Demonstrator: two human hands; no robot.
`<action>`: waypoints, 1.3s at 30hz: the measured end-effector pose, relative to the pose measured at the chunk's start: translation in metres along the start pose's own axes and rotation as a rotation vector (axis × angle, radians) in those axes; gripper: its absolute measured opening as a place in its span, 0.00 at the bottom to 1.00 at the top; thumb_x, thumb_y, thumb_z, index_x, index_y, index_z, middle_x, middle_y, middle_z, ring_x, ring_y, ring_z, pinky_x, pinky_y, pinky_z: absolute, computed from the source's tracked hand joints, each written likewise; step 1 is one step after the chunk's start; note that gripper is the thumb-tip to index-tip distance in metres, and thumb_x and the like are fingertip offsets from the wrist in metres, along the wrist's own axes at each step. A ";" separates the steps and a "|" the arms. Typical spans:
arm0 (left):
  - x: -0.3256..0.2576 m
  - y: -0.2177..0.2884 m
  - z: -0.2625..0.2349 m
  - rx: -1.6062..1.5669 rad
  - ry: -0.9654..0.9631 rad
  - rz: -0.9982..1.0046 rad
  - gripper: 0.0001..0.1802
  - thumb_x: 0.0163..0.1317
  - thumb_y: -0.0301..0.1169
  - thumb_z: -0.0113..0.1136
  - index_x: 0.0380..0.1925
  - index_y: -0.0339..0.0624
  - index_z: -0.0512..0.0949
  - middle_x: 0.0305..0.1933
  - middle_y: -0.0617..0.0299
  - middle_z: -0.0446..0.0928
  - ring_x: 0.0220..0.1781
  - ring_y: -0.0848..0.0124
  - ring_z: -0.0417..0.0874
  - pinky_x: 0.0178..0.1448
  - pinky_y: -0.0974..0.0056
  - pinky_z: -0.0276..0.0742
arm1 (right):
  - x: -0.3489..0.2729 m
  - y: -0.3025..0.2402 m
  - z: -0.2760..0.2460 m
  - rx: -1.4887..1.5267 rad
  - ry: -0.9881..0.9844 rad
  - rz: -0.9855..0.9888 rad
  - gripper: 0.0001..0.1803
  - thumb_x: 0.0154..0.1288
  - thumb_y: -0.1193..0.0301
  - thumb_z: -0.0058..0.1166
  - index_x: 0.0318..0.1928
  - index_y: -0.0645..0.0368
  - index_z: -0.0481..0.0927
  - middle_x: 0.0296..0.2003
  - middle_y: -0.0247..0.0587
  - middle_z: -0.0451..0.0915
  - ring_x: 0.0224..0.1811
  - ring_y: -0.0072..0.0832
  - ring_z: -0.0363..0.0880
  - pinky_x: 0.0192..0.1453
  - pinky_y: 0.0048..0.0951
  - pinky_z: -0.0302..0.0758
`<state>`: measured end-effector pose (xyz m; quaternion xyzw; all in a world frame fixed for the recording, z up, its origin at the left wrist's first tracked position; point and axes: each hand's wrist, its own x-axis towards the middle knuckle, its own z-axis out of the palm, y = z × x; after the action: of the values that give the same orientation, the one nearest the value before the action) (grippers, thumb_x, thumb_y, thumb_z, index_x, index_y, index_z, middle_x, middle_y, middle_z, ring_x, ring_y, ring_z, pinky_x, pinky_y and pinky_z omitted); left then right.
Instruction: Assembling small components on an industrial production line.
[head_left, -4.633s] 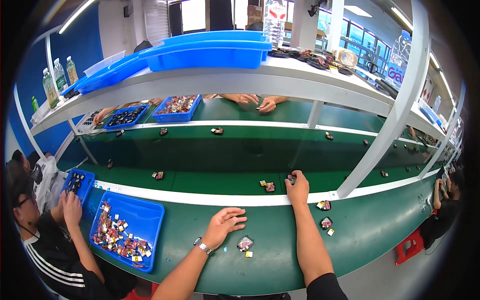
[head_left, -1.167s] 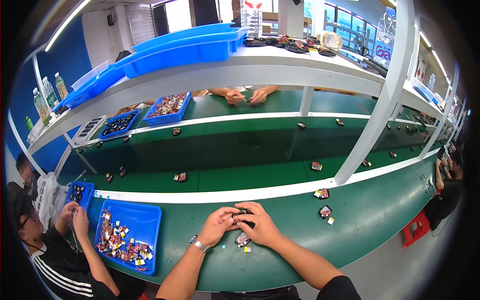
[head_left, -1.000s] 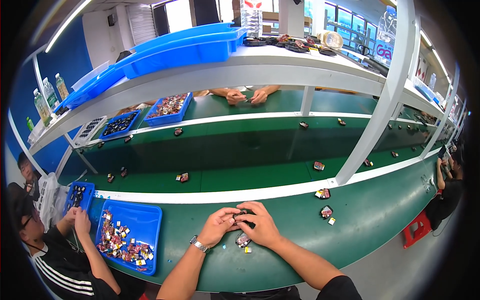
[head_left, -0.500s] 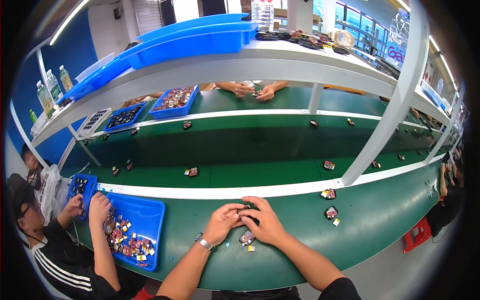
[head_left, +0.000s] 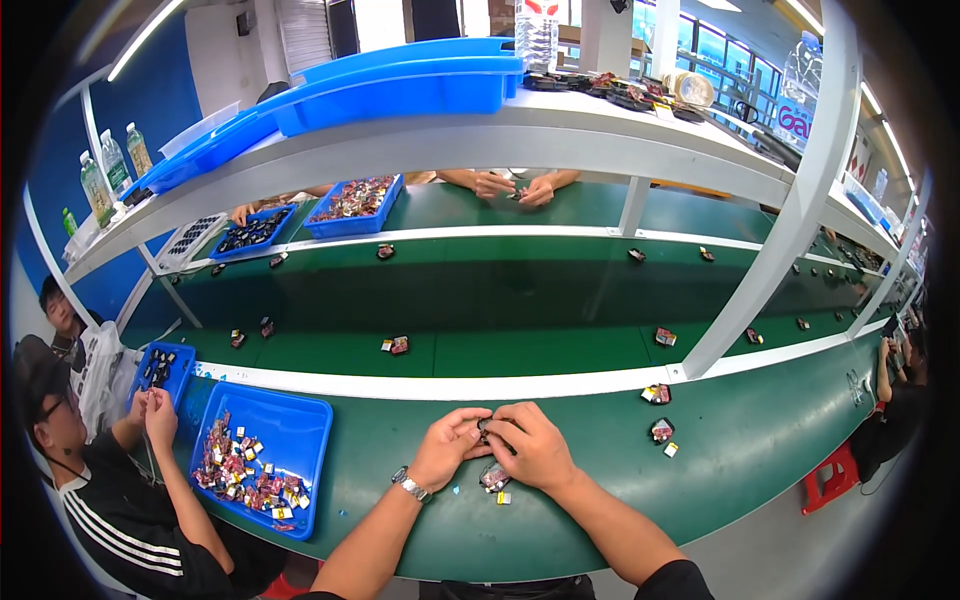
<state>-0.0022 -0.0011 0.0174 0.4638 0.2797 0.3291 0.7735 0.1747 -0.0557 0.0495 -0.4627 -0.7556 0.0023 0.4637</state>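
My left hand [head_left: 448,450], with a metal watch at the wrist, and my right hand [head_left: 530,446] meet over the near green bench. Between their fingertips they grip a small black part [head_left: 484,430]; the fingers cover much of it, so its exact kind is unclear. Just below, on the bench, lies a small dark-cased circuit assembly [head_left: 492,477] with a yellow-and-white tab [head_left: 503,498] beside it. Two similar assemblies, one dark and red [head_left: 656,394] and another [head_left: 661,430] with a loose tab [head_left: 670,450], rest farther right.
A large blue tray [head_left: 322,440] of red-and-white pieces stands left, near a smaller blue tray [head_left: 180,370] and a co-worker's hands [head_left: 155,415]. Ahead, a green conveyor [head_left: 520,330] carries scattered assemblies. A white shelf [head_left: 430,150] and its slanted post [head_left: 745,260] cross above.
The co-worker's raised hand has left the large blue tray and joined the other near the small one. My fingers have shifted slightly around the black part. The view has tilted a little.
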 end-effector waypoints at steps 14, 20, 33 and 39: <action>0.001 0.000 0.002 -0.030 -0.005 0.014 0.17 0.75 0.23 0.47 0.61 0.34 0.68 0.57 0.52 0.79 0.58 0.63 0.82 0.64 0.56 0.81 | -0.003 0.002 0.005 -0.146 0.008 -0.043 0.13 0.49 0.80 0.66 0.38 0.59 0.83 0.38 0.37 0.79 0.40 0.35 0.79 0.43 0.33 0.79; 0.001 -0.002 0.000 -0.025 -0.008 0.017 0.16 0.74 0.23 0.48 0.61 0.34 0.69 0.57 0.52 0.79 0.58 0.64 0.82 0.63 0.57 0.82 | -0.006 0.003 0.010 -0.117 0.030 -0.008 0.12 0.50 0.80 0.66 0.38 0.60 0.84 0.38 0.36 0.79 0.39 0.34 0.79 0.42 0.31 0.79; 0.001 -0.001 0.002 -0.020 -0.006 0.018 0.16 0.74 0.23 0.48 0.60 0.35 0.69 0.55 0.54 0.79 0.57 0.65 0.82 0.63 0.56 0.82 | -0.007 0.000 0.014 -0.227 0.081 -0.022 0.08 0.50 0.78 0.65 0.34 0.56 0.84 0.35 0.33 0.80 0.37 0.32 0.79 0.38 0.32 0.78; 0.000 -0.001 0.001 -0.008 0.003 0.027 0.16 0.74 0.22 0.48 0.60 0.35 0.69 0.54 0.55 0.80 0.56 0.66 0.82 0.62 0.56 0.82 | -0.007 -0.002 0.014 -0.248 0.098 -0.025 0.09 0.50 0.78 0.65 0.34 0.56 0.84 0.34 0.33 0.79 0.37 0.31 0.79 0.38 0.31 0.77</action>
<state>-0.0009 -0.0022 0.0166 0.4640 0.2730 0.3414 0.7705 0.1642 -0.0554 0.0373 -0.5066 -0.7322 -0.1193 0.4393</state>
